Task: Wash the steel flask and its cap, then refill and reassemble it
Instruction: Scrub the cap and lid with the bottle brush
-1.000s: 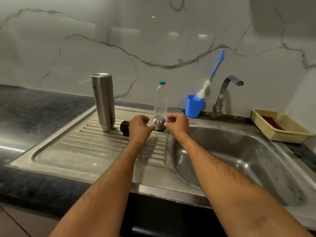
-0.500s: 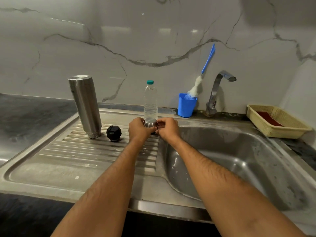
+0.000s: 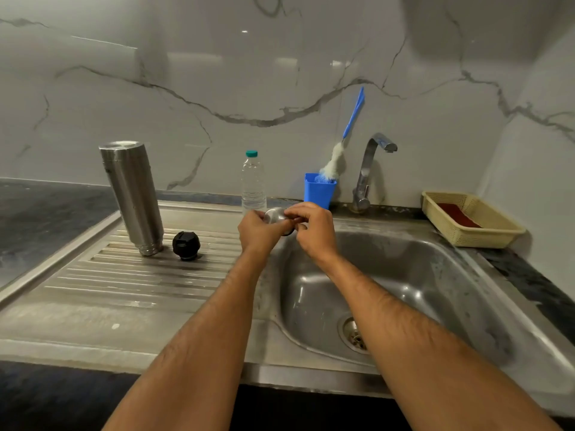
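Observation:
The steel flask [image 3: 132,194] stands upside down on the ribbed drainboard [image 3: 130,275] at the left. Beside it on the right lies its black stopper [image 3: 186,245]. Both hands meet at the left rim of the sink basin [image 3: 420,290]. My left hand [image 3: 256,233] and my right hand [image 3: 312,233] hold the small steel cap [image 3: 275,215] between them, fingers curled round it, just above the drainboard's right end. Most of the cap is hidden by the fingers.
A clear plastic water bottle [image 3: 252,181] with a green lid stands behind my hands. Farther right are a blue cup [image 3: 319,191] holding a bottle brush [image 3: 334,160], the tap [image 3: 368,172], and a beige basket [image 3: 476,225] on the dark counter. The drain [image 3: 354,334] sits low in the basin.
Both hands closed in on the steel cap, took hold of it and lifted it off the drainboard toward the basin's rim. The camera view shifted right.

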